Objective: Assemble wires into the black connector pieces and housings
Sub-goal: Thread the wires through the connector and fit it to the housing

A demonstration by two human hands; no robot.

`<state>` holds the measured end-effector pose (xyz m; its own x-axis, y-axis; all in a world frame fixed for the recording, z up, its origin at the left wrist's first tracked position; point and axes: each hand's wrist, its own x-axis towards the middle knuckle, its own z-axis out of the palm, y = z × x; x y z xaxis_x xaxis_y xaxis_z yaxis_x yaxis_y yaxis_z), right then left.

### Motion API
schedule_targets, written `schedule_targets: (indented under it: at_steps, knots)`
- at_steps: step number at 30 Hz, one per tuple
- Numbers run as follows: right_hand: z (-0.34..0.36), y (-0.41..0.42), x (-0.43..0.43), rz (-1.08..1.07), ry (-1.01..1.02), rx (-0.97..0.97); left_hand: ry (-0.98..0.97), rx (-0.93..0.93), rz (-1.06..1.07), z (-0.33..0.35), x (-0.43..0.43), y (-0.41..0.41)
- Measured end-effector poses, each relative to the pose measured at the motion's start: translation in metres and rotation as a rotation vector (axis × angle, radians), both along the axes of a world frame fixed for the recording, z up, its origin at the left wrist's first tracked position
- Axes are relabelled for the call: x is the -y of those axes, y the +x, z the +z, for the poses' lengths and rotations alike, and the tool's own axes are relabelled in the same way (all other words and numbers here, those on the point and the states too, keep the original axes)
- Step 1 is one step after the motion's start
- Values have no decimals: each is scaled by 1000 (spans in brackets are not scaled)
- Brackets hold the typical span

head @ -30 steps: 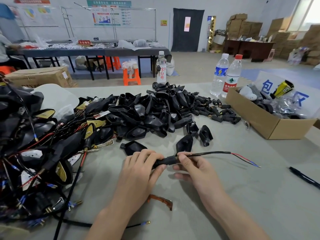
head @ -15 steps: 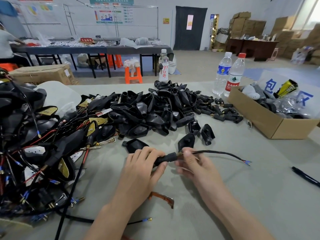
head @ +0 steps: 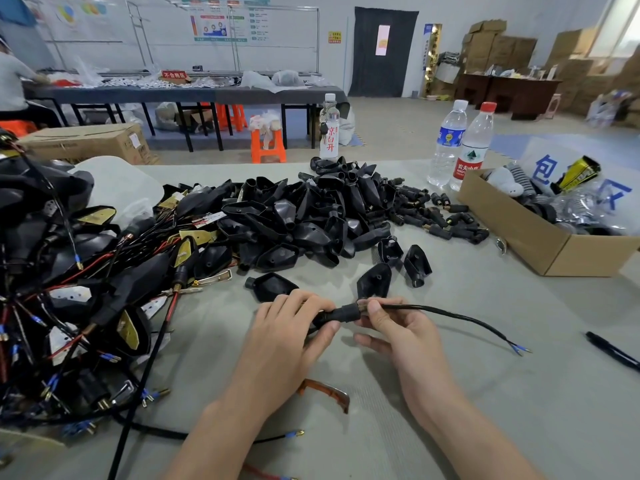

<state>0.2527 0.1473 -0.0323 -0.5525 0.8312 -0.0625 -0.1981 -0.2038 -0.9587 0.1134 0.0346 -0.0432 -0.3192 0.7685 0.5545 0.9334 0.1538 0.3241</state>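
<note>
Left hand (head: 287,337) grips the connector (head: 341,314) steady; right hand (head: 401,336) pinches the wire (head: 446,313) at its mouth, which I judge is to feed it through.

Three bottles (head: 328,133) (head: 446,143) (head: 472,150), one pen (head: 613,351), one held wire (head: 450,315) and connector (head: 343,313), housings (head: 311,216) beyond counting.

The wire (head: 450,315) your right hand (head: 398,330) pinches at the connector (head: 341,313) has sagged. Its free end, level a second ago, now droops toward the table (head: 502,420). The red strand has gone from sight, and only blue tips show.
</note>
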Motion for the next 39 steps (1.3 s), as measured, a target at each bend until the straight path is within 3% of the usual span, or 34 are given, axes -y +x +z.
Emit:
schedule_targets:
  at_steps: [14,27,32,39]
  knots:
    - [4,5,-8,-84,-78,-58,-30,174,-72,0,3,2]
    - [6,1,-4,149,-111,-196,17,233,-71,0,5,2]
    - [4,1,-3,183,-66,-183,34,155,-6,2,6,4]
    - [3,2,2,165,82,-139,136,-90,20,4,3,5]
